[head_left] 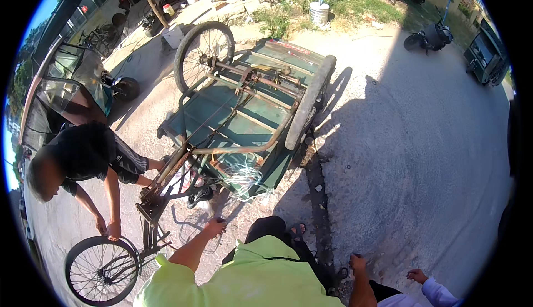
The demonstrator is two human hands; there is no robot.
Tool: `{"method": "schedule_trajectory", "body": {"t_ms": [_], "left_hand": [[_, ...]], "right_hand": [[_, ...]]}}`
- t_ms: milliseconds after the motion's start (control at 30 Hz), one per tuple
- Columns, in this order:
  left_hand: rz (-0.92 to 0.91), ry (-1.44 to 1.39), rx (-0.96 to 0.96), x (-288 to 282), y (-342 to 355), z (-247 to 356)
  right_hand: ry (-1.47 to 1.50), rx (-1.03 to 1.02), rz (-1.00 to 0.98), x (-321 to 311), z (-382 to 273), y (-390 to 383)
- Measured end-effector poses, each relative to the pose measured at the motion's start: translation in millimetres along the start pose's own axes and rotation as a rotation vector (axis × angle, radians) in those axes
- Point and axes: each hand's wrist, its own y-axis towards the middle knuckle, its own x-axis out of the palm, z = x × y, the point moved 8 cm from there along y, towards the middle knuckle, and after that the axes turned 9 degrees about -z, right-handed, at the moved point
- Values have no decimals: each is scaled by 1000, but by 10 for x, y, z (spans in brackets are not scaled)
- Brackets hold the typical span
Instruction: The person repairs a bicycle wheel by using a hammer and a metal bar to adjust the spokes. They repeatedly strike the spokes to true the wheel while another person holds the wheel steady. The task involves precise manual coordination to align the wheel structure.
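My left hand (215,228), fingers curled, is just below the upturned green cargo tricycle (244,115), near a tangle of translucent strands (244,176) on its bed; what it holds, if anything, is unclear. My right hand (357,262) is low at the right, fingers bent, contents unclear. The tricycle shows its rusty frame, chain, axle and two rear wheels. At the left, a bent-over person in dark clothes grips the tyre of the spoked front wheel (102,268) with both hands.
Another person's hand (416,275) in a lavender sleeve is beside me. A dark gutter (316,190) crosses the pavement. A covered vehicle (66,90) stands at left; a scooter (427,40), a cart (483,57), a bucket (319,13) and bicycles are farther back.
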Motion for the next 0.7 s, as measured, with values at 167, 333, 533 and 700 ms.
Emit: {"method": "schedule_trajectory", "body": {"t_ms": [167,333,533,700], "left_hand": [[-10,-63,-333,383,-293,-633],[-42,-62,-436,522,212,-244],[265,10,44,68,1184,2917],[345,-160,213,-46,1851,4403]], "right_hand": [[15,-112,-108,115,-2720,210],[13,-226,-94,66,-4253,882],[-50,14,-82,-816,-3532,1715],[-147,110,-155,-1532,-3383,2628]]}}
